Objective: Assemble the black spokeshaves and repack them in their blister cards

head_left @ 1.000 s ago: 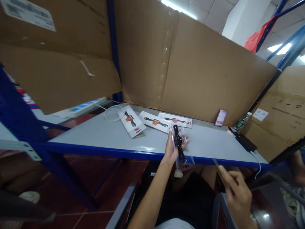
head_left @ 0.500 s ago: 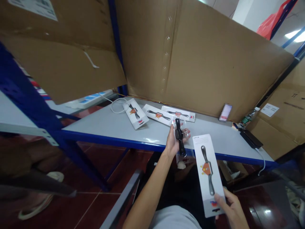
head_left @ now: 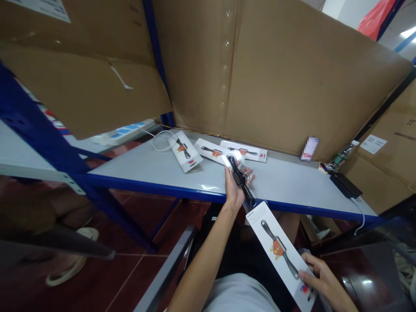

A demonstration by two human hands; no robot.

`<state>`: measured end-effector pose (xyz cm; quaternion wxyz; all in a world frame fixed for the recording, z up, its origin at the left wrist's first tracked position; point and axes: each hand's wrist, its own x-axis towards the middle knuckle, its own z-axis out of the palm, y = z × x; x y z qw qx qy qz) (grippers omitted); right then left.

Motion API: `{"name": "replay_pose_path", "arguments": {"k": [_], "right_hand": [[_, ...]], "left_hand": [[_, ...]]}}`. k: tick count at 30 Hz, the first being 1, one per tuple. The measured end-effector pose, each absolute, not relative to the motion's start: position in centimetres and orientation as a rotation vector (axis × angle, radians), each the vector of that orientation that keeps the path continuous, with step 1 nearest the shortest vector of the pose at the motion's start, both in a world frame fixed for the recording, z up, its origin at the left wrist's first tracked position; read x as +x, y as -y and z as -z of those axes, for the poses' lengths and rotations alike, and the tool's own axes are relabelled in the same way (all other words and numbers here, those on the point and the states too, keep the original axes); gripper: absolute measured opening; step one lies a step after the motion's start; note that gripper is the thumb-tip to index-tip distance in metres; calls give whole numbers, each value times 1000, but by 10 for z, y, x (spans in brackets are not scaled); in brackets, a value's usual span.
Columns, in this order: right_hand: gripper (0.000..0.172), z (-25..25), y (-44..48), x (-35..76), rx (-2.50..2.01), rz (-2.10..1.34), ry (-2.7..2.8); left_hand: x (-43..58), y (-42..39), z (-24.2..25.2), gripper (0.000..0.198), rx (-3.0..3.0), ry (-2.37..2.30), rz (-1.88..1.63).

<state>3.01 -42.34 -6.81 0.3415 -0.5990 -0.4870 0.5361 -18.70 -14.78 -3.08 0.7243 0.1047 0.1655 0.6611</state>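
My left hand [head_left: 233, 190] is curled around a black spokeshave [head_left: 239, 178], which lies slanted across the palm in a clear plastic blister [head_left: 246, 205]. My fingers show through and beside the plastic. My right hand [head_left: 320, 279] pinches the lower end of a white printed card [head_left: 264, 247] with a picture of a spokeshave on it, thumb on top. The card's upper end meets the lower end of the blister; whether it is inside cannot be made out. Beyond my left hand, packed spokeshaves lie on the table: a left pack [head_left: 186, 152], a middle pack [head_left: 208, 149] and a right pack [head_left: 248, 152].
The grey table [head_left: 146, 173] has a blue front edge. Large cardboard [head_left: 276, 78] stands behind it. At the right are a bottle [head_left: 342, 157], a black device [head_left: 345, 184] with a white cable and a blurred-out item [head_left: 310, 148]. A power strip [head_left: 126, 133] is at the left.
The card in my right hand has tilted, its upper end moving left to meet the blister's lower end. My left hand has turned the spokeshave to a stronger slant.
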Motion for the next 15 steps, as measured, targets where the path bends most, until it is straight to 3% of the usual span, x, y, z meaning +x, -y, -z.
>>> {"name": "replay_pose_path", "arguments": {"k": [15], "right_hand": [[52, 68, 430, 35, -1587, -1429, 1116]], "left_hand": [[-187, 149, 26, 50, 203, -377, -1474]]}}
